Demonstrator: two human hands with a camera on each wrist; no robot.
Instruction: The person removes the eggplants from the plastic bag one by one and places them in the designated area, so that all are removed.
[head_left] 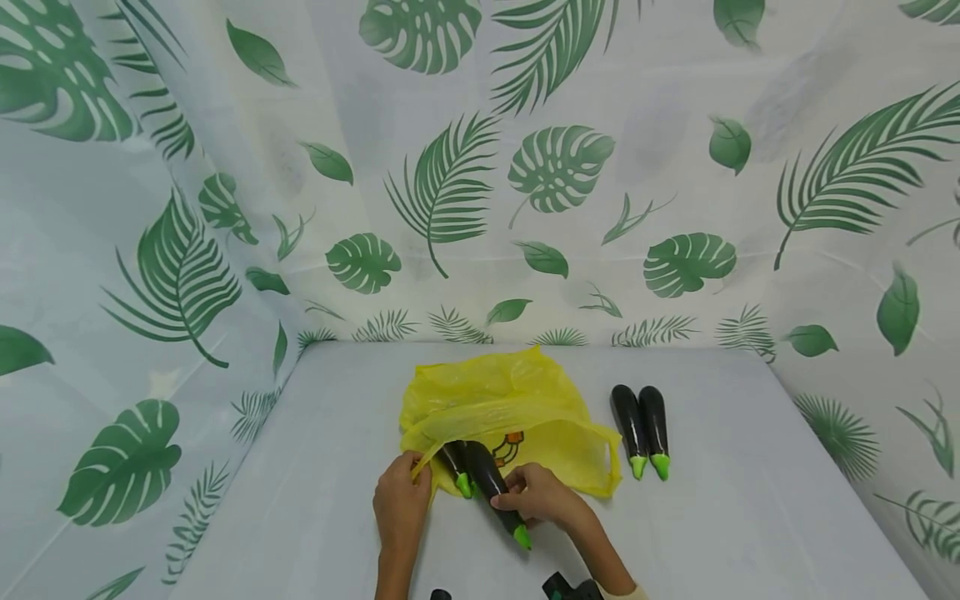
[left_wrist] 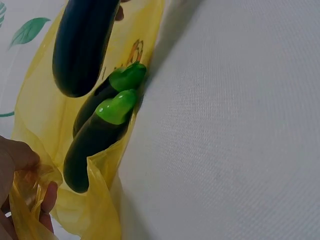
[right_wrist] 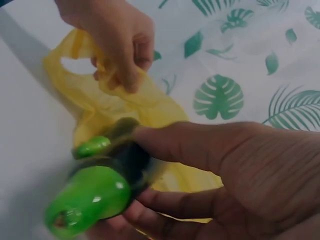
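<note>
My left hand (head_left: pixel 401 504) pinches the rim of a yellow plastic bag (head_left: pixel 491 383) at its left side and holds the mouth up. Between thumb and fingers, my right hand (head_left: pixel 543 496) grips a dark eggplant (head_left: pixel 483 468) near its green stem end; the rounded end points toward the bag's opening. Two more eggplants lie in the bag's mouth, and the left wrist view shows the nearer eggplant (left_wrist: pixel 92 145) with its green cap toward the opening. The bag's film covers part of it. In the right wrist view the held eggplant's green cap (right_wrist: pixel 90 200) is close to the camera.
Two further eggplants, a left one (head_left: pixel 628 425) and a right one (head_left: pixel 655 425), lie side by side on the white table (head_left: pixel 720 533), right of the bag. A leaf-printed curtain (head_left: pixel 465 275) surrounds the table at the back and sides. A black object (head_left: pixel 572 587) shows at the bottom edge.
</note>
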